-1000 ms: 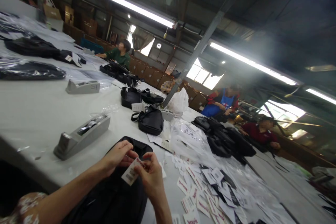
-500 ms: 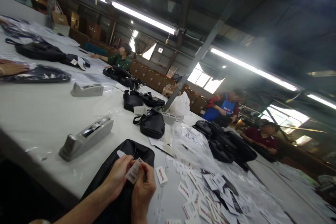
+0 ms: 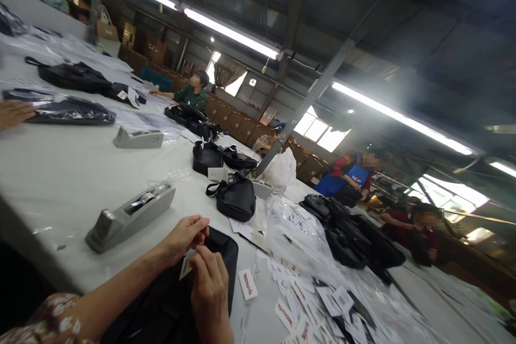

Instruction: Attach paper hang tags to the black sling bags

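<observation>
At six o'clock on the white table (image 3: 133,166), a tag (image 3: 186,265) is pinched by the right hand (image 3: 212,290) above a black bag (image 3: 161,301); the left's (image 3: 183,236) fingertips are closed, their hold unclear. Cartons (image 3: 229,115) are lined up at twelve.

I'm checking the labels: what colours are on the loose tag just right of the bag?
The loose tag is white with red lettering, clearest in the head view.

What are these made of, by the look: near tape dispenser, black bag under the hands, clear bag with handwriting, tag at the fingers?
Tape dispenser: probably hard plastic, grey, low sheen; smooth moulded-looking body.
Black bag: coated fabric or faux leather, can't tell which; dark, soft-edged.
Clear bag: thin plastic film, glossy; see-through, crinkled.
Tag: likely card, white; thin, flat.
</observation>
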{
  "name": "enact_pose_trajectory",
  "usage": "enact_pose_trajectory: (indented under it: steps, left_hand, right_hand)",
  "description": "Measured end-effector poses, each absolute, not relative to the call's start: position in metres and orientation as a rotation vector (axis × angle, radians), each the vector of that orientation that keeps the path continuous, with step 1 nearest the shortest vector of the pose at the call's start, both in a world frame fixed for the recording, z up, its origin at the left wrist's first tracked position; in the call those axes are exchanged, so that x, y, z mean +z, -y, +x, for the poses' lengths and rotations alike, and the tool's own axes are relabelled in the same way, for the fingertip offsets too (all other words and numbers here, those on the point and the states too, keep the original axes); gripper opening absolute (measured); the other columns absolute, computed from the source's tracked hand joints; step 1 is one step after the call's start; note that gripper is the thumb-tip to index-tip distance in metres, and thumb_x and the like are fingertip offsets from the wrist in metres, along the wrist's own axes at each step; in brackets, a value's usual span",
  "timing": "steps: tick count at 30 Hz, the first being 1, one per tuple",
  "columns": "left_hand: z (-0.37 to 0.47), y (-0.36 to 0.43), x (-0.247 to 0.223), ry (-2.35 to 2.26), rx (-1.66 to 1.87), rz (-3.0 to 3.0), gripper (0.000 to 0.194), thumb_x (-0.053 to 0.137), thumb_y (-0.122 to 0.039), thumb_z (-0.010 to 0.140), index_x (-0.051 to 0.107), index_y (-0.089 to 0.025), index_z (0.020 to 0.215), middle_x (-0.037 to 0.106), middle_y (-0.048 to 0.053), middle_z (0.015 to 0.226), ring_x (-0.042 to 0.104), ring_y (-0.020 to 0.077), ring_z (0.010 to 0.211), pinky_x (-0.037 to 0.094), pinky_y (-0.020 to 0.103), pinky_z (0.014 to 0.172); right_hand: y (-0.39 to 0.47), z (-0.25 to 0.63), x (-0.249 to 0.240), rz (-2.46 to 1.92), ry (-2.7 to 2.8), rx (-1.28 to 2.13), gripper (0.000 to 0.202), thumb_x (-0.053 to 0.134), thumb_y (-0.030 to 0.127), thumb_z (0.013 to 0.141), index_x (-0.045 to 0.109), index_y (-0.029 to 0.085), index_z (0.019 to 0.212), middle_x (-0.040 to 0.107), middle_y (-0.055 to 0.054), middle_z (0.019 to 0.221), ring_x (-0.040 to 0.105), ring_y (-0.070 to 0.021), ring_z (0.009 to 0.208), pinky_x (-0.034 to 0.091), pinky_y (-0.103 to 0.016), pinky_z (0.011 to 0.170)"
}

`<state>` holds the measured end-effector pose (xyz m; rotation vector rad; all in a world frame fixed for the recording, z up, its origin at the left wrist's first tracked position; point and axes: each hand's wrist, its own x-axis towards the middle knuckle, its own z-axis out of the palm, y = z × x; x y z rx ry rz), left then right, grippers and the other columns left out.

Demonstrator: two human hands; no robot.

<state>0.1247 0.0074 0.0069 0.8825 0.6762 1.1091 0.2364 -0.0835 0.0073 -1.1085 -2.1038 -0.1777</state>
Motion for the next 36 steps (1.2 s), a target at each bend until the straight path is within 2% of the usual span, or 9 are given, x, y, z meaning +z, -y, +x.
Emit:
enact_pose_trajectory:
  steps: [5,7,11,13,16,18,21,24,36]
  left_hand:
    - [0.119,-0.011,-0.010,-0.675,1.069,0.822,0.031,0.074,-0.035,0.065,0.057,-0.016,0.083,0.064,0.000,0.068,0.056,0.0094,0.058,0.041,0.021,0.058]
    - [0.115,-0.010,-0.011,-0.673,1.065,0.836,0.033,0.072,-0.037,0.068,0.057,-0.017,0.089,0.064,0.000,0.070,0.057,0.0103,0.059,0.042,0.022,0.059]
    - [0.114,-0.010,-0.008,-0.736,1.008,1.001,0.032,0.070,-0.042,0.067,0.061,-0.015,0.082,0.059,-0.002,0.064,0.052,0.0094,0.054,0.038,0.021,0.053]
    - [0.115,-0.010,-0.006,-0.770,0.990,1.117,0.031,0.068,-0.044,0.069,0.059,-0.015,0.077,0.052,-0.005,0.057,0.044,0.0078,0.048,0.032,0.020,0.047]
    - [0.116,-0.007,-0.005,-0.759,0.977,1.245,0.028,0.062,-0.044,0.074,0.055,-0.016,0.075,0.045,-0.007,0.054,0.036,0.0067,0.045,0.027,0.020,0.045]
    - [0.116,-0.004,-0.004,-0.737,0.946,1.296,0.025,0.059,-0.041,0.077,0.055,-0.016,0.076,0.046,-0.007,0.056,0.036,0.0072,0.047,0.027,0.020,0.046]
    - [0.115,-0.001,-0.002,-0.740,0.902,1.362,0.021,0.057,-0.037,0.078,0.056,-0.016,0.076,0.048,-0.005,0.060,0.039,0.0088,0.053,0.029,0.020,0.049]
    - [0.115,0.000,0.001,-0.771,0.881,1.441,0.019,0.055,-0.034,0.079,0.059,-0.015,0.075,0.050,-0.004,0.061,0.041,0.0100,0.056,0.030,0.020,0.051]
    - [0.115,-0.003,-0.006,-0.793,0.808,1.443,0.022,0.055,-0.036,0.075,0.061,-0.015,0.073,0.051,-0.003,0.060,0.041,0.0104,0.055,0.032,0.020,0.051]
  right_hand:
    - [0.074,0.235,0.008,-1.232,1.825,0.561,0.019,0.044,0.019,0.089,0.062,0.019,0.081,0.061,0.000,0.067,0.054,-0.0119,0.059,0.041,-0.023,0.055]
    - [0.070,0.239,0.006,-1.265,1.495,0.880,0.013,0.052,0.026,0.086,0.063,0.018,0.086,0.060,0.001,0.065,0.051,-0.0096,0.053,0.038,-0.021,0.049]
    - [0.063,0.249,-0.002,-1.182,1.047,1.176,0.035,0.067,0.034,0.075,0.058,0.016,0.103,0.065,-0.002,0.071,0.054,-0.0099,0.055,0.041,-0.020,0.049]
    - [0.061,0.252,-0.006,-1.160,0.966,1.206,0.030,0.069,0.037,0.072,0.061,0.015,0.090,0.066,-0.003,0.071,0.054,-0.0093,0.055,0.040,-0.019,0.049]
    - [0.059,0.255,-0.008,-1.161,0.965,1.190,0.026,0.068,0.039,0.074,0.061,0.015,0.075,0.065,-0.001,0.068,0.044,-0.0044,0.046,0.031,-0.016,0.041]
    - [0.058,0.257,-0.005,-1.185,0.972,1.127,0.024,0.067,0.039,0.075,0.062,0.015,0.075,0.064,0.000,0.067,0.042,-0.0042,0.045,0.031,-0.016,0.042]
    - [0.056,0.257,0.003,-1.260,1.030,0.985,0.019,0.068,0.035,0.074,0.064,0.017,0.078,0.066,-0.001,0.070,0.054,-0.0102,0.059,0.041,-0.020,0.054]
    - [0.055,0.257,0.008,-1.366,1.183,0.859,0.016,0.066,0.033,0.076,0.066,0.017,0.077,0.066,-0.001,0.071,0.057,-0.0136,0.066,0.044,-0.023,0.061]
    - [0.057,0.256,0.003,-1.487,1.266,0.753,0.018,0.059,0.035,0.079,0.066,0.019,0.077,0.053,0.003,0.056,0.045,-0.0107,0.051,0.037,-0.021,0.049]
